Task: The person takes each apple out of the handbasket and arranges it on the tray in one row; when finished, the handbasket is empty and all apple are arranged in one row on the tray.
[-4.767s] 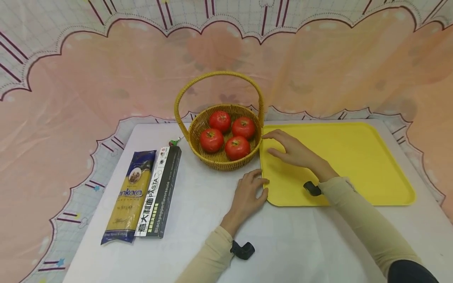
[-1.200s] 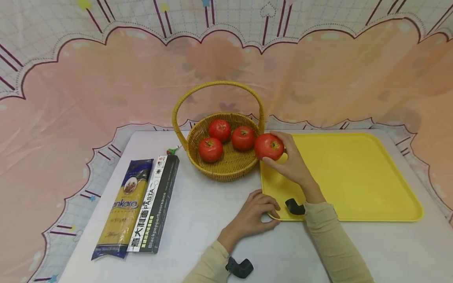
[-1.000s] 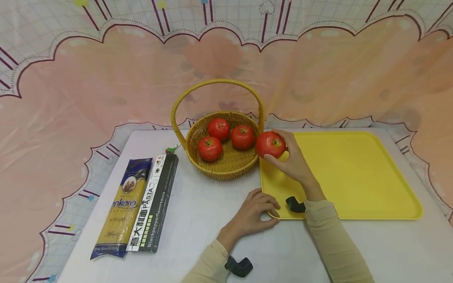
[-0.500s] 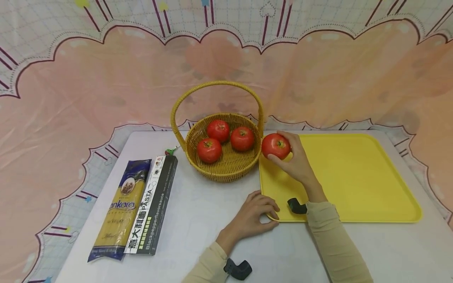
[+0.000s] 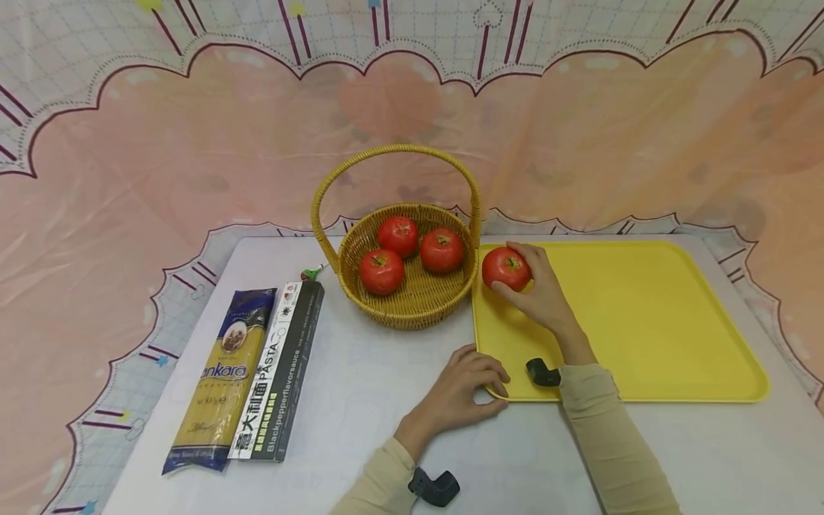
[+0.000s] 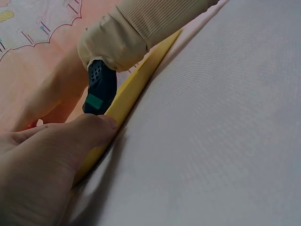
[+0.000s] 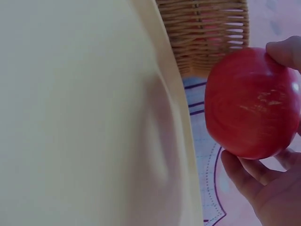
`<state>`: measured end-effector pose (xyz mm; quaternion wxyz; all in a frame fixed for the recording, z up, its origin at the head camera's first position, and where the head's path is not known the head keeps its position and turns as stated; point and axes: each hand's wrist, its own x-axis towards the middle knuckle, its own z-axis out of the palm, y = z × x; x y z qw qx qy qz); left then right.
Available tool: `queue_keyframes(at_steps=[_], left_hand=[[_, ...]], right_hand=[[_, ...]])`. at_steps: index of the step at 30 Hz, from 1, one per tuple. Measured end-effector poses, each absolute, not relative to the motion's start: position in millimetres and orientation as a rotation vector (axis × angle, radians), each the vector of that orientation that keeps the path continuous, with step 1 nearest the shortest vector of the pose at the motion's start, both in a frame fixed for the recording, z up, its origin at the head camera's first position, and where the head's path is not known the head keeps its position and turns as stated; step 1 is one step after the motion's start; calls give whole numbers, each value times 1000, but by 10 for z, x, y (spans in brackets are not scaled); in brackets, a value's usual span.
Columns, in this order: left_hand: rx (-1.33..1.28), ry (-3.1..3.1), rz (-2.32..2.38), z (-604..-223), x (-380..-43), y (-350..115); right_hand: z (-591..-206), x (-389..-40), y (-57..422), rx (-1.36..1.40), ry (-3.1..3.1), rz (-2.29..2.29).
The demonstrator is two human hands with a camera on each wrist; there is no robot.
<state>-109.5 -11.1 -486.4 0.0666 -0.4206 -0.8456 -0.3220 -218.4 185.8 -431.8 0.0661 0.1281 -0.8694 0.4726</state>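
Holding a red tomato (image 5: 505, 268) in your right hand (image 5: 543, 293), thumb and fingers round it, you have it above the yellow tray (image 5: 644, 322) toward 10 o'clock, just beside the wicker basket (image 5: 418, 318). Your left hand (image 5: 457, 397) pinches the tray rim at its 8 o'clock corner. Basket has three more tomatoes (image 5: 383, 272) inside. Pasta bag (image 5: 222, 386) and pasta box (image 5: 277, 372) lie side by side on the desk (image 5: 360, 386), at the basket's 8 o'clock.
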Motion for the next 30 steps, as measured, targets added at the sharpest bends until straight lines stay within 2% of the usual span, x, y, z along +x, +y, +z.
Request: queue_keyframes(at_steps=[30], left_hand=[[-1249, -2572, -1001, -4883, -1091, -109]], right_hand=[[-4428, -2227, 1974, 362, -2807, 1351]])
